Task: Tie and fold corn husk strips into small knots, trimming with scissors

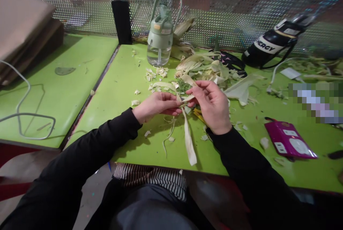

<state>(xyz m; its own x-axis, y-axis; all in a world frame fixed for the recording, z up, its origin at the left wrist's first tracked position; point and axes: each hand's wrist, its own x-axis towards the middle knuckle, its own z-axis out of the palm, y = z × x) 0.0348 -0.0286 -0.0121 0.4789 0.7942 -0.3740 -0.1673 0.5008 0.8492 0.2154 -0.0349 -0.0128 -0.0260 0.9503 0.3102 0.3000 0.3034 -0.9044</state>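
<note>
My left hand and my right hand meet over the green table, both pinched on a pale corn husk strip. The strip hangs down from my fingers and trails toward the table's front edge. A pile of corn husks lies just beyond my hands. Small husk scraps are scattered to the left of the pile. A yellow object peeks out under my right hand, mostly hidden.
A pale green water bottle stands at the back, next to a black box. A magenta packet lies right. A black bag rests against the perforated screen. A white cable loops on the left table.
</note>
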